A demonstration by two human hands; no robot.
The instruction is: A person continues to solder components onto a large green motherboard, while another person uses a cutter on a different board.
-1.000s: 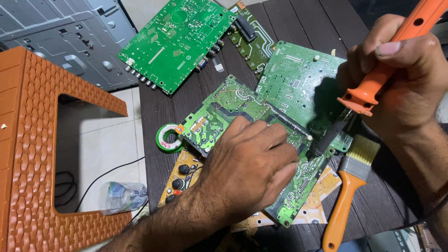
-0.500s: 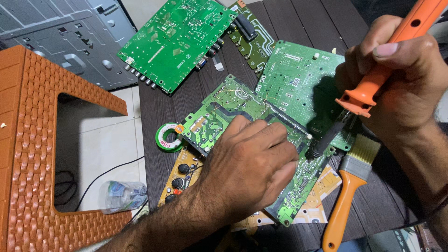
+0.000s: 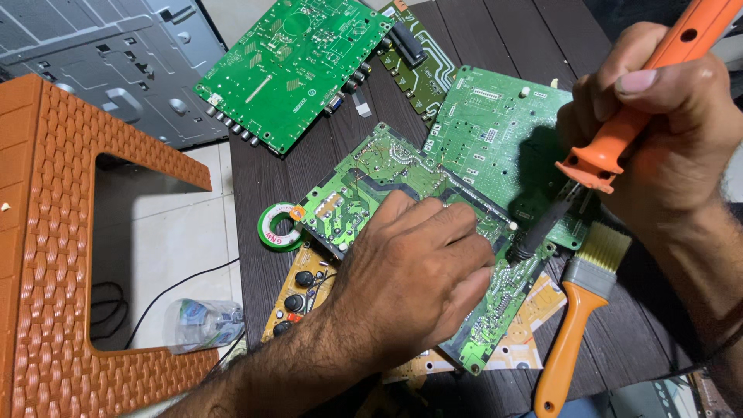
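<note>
Green circuit board [image 3: 364, 193] flat on table; orange-handled soldering iron [image 3: 611, 147] tilted, tip down.

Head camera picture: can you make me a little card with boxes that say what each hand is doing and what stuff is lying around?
Left hand: left hand rests flat on the middle green circuit board, pressing it down.
Right hand: right hand grips the orange soldering iron, tip on the board by the left fingers.
Beside the iron: orange-handled brush lying on the dark table.
Other boards: large green board at the top, another green board on the right.
Near the left hand: green solder roll.
Off the table: orange plastic stool.
</note>
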